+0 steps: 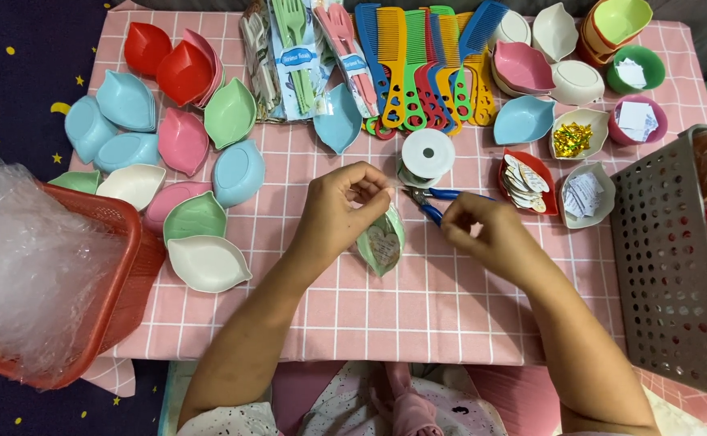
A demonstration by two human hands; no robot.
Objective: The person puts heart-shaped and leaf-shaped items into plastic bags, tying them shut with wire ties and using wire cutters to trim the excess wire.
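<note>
Pale green leaf-shaped plastic dish with heart tag (382, 240) pinched in left hand (339, 211) at desk (418, 315) centre; right hand (482, 234) clamped on blue-handled pliers (434, 202).

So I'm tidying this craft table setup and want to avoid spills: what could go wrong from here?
The blue-handled pliers lie right between the left hand and right hand; a quick move might catch them. The green leaf dish is held in the fingers above the table and could slip. The tape roll stands close by and could get knocked over.
</note>
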